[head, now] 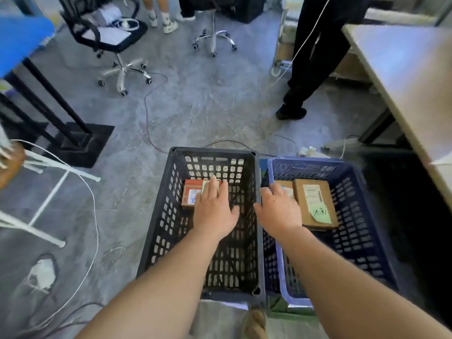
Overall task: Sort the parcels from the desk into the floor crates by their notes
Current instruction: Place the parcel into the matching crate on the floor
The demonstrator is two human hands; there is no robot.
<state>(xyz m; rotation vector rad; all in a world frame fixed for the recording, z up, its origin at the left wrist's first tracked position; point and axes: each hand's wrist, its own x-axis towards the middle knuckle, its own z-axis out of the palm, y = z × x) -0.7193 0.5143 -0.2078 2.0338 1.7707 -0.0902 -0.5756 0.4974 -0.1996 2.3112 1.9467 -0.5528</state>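
Black crate [171, 216] and blue crate [354, 216]: matt perforated plastic. Right parcel [315, 204]: matt brown cardboard, paper label, green paper note [321, 213]. Floor [208, 101]: smooth grey stone-look. Far stool base [213, 37]: glossy chrome metal.

Head camera looks steeply down, close above floor crates [212, 152].

grey marbled floor [208, 104] under me, strewn with a red cable [146, 111] and a white cable [94, 204]. ahead on my left a black chair [107, 30], a chrome stool [214, 37] beside it. a pale bench [403, 69] runs along my right, a person [315, 57] in black near it.
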